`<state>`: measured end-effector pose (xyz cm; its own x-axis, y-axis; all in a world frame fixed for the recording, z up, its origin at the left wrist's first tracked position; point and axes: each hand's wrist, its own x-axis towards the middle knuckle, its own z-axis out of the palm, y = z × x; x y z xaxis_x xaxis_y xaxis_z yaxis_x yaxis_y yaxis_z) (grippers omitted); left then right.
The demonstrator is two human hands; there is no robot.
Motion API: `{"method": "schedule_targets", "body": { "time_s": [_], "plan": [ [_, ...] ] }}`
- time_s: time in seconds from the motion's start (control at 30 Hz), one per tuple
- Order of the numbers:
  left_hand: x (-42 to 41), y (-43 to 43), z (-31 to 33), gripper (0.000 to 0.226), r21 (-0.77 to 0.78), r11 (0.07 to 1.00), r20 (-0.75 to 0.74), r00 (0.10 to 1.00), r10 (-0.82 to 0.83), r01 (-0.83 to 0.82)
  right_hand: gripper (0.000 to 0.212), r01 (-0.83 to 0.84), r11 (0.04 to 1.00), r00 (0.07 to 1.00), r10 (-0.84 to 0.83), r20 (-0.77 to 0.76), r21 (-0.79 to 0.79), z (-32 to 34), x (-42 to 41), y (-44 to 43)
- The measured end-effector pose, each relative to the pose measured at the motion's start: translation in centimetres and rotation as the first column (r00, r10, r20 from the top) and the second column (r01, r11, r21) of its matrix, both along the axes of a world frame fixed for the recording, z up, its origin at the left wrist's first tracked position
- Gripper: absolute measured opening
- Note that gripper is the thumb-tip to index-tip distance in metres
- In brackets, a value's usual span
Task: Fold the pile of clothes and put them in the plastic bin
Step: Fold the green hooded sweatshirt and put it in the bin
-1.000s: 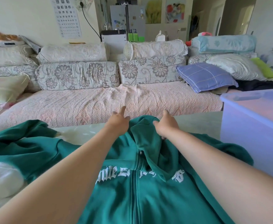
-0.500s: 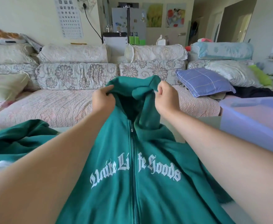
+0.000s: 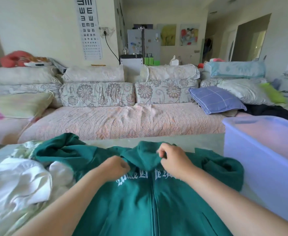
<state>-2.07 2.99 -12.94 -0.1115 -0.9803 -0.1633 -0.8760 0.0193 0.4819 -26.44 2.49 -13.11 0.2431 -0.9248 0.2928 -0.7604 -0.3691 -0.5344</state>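
Observation:
A green zip hoodie point(image 3: 153, 201) with white lettering lies front up on the table before me, its hood folded down over the chest. My left hand point(image 3: 114, 166) grips the hood's left edge. My right hand point(image 3: 173, 160) pinches the hood's right edge. One green sleeve point(image 3: 61, 150) is bunched at the far left. White clothes point(image 3: 18, 183) lie heaped at the left. The translucent blue plastic bin point(image 3: 259, 159) stands at the right, beside the hoodie.
The table point(image 3: 199, 142) ends just past the hoodie. Beyond it runs a long sofa point(image 3: 122, 121) with floral cushions and a blue checked pillow point(image 3: 214, 99). Patterned pale cloth point(image 3: 23, 149) shows under the white heap.
The hoodie, held up by its hood half a second ago, is now down on the table. Both hands came down and toward me, bringing the hood over the chest.

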Motion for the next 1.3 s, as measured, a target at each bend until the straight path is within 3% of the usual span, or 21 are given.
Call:
{"method": "schedule_targets", "body": {
  "time_s": [0.13, 0.23, 0.33, 0.4, 0.5, 0.6, 0.67, 0.73, 0.8, 0.87, 0.9, 0.93, 0.97, 1.0, 1.03, 1.07, 1.13, 1.17, 1.23, 1.3],
  "plan": [
    [0.4, 1.7, -2.6, 0.021, -0.107, 0.994, 0.071, 0.997, 0.035, -0.027, 0.057, -0.058, 0.981, 0.969, 0.099, -0.225, 0.183, -1.3, -0.3, 3.5],
    [-0.1, 2.3, -3.4, 0.037, -0.26, 0.965, 0.114, 0.994, 0.002, 0.027, 0.04, -0.016, 0.965, 0.911, 0.123, -0.394, 0.263, -1.3, -0.9, 4.8],
    [-1.1, 2.3, -3.5, 0.059, -0.374, 0.923, 0.169, 0.985, -0.034, 0.096, 0.023, 0.047, 0.921, 0.873, 0.151, -0.465, 0.387, -1.3, -1.2, 5.8],
    [-1.4, 1.7, -3.4, 0.071, -0.374, 0.919, 0.219, 0.975, -0.04, 0.122, 0.039, 0.069, 0.925, 0.873, 0.126, -0.472, 0.374, -1.1, -1.1, 6.1],
    [-1.8, 0.8, -3.9, 0.08, -0.279, 0.94, 0.358, 0.929, -0.09, 0.199, 0.082, 0.026, 0.985, 0.918, 0.044, -0.393, 0.172, -1.2, -0.6, 5.4],
    [-1.7, -0.2, -4.8, 0.055, -0.294, 0.921, 0.496, 0.865, -0.081, 0.255, 0.095, -0.098, 0.991, 0.887, 0.129, -0.442, 0.093, -1.8, 0.1, 4.7],
    [-1.3, -0.6, -4.8, 0.036, -0.424, 0.871, 0.466, 0.884, -0.026, 0.249, 0.098, -0.073, 0.987, 0.846, 0.138, -0.515, 0.144, -2.5, 0.2, 4.2],
    [-0.8, -0.7, -4.2, 0.031, -0.624, 0.758, 0.293, 0.956, 0.003, 0.189, 0.083, 0.001, 0.978, 0.882, 0.097, -0.46, 0.209, -3.2, 0.1, 3.6],
    [-0.4, -0.5, -2.9, 0.03, -0.79, 0.597, 0.141, 0.989, -0.041, 0.137, 0.05, 0.011, 0.981, 0.951, 0.05, -0.306, 0.195, -3.4, 0.2, 3.0],
    [-0.3, -0.2, -1.5, 0.031, -0.88, 0.465, 0.058, 0.993, -0.107, 0.101, 0.029, 0.025, 1.0, 0.982, -0.021, -0.189, 0.018, -3.0, 0.6, 2.8],
    [-0.2, 0.1, -0.7, 0.033, -0.893, 0.444, 0.017, 0.993, -0.12, 0.069, 0.025, 0.045, 0.995, 0.99, -0.055, -0.129, -0.085, -2.8, 0.7, 2.8],
    [0.0, 0.2, 0.1, 0.036, -0.881, 0.471, -0.022, 0.992, -0.121, 0.038, 0.024, 0.054, 0.984, 0.995, -0.066, -0.068, -0.168, -2.4, 0.8, 2.9],
    [0.4, 0.4, 0.9, 0.04, -0.823, 0.567, -0.053, 0.992, -0.117, 0.023, 0.026, 0.048, 0.975, 0.998, -0.056, -0.031, -0.219, -2.1, 0.9, 3.0],
    [0.9, 0.6, 1.8, 0.043, -0.683, 0.73, -0.074, 0.989, -0.126, 0.042, 0.029, 0.018, 0.973, 0.999, -0.028, -0.039, -0.23, -1.7, 0.8, 3.3],
    [1.5, 1.0, 2.4, 0.043, -0.433, 0.893, -0.062, 0.984, -0.168, 0.125, 0.03, -0.038, 0.981, 0.994, 0.016, -0.113, -0.192, -1.5, 0.6, 3.5],
    [2.1, 1.4, 2.7, 0.041, -0.141, 0.96, -0.018, 0.969, -0.246, 0.241, 0.032, -0.101, 0.988, 0.968, 0.069, -0.243, -0.12, -1.4, 0.3, 3.8],
    [3.0, 2.1, 1.9, 0.04, 0.245, 0.91, 0.029, 0.935, -0.352, 0.335, 0.043, -0.17, 0.984, 0.841, 0.172, -0.514, 0.05, -1.9, -0.3, 4.3],
    [3.2, 2.3, 0.9, 0.042, 0.28, 0.9, 0.029, 0.934, -0.355, 0.334, 0.05, -0.173, 0.974, 0.788, 0.226, -0.573, 0.146, -2.2, -0.6, 4.6],
    [3.2, 2.3, -1.2, 0.046, 0.102, 0.966, 0.079, 0.966, -0.245, 0.237, 0.065, -0.152, 0.938, 0.771, 0.31, -0.556, 0.312, -2.8, -1.0, 5.2],
    [2.7, 2.4, -2.3, 0.066, -0.023, 0.986, 0.215, 0.964, -0.155, 0.164, 0.08, -0.137, 0.932, 0.77, 0.313, -0.555, 0.336, -3.0, -1.2, 5.2]
  ]
}}
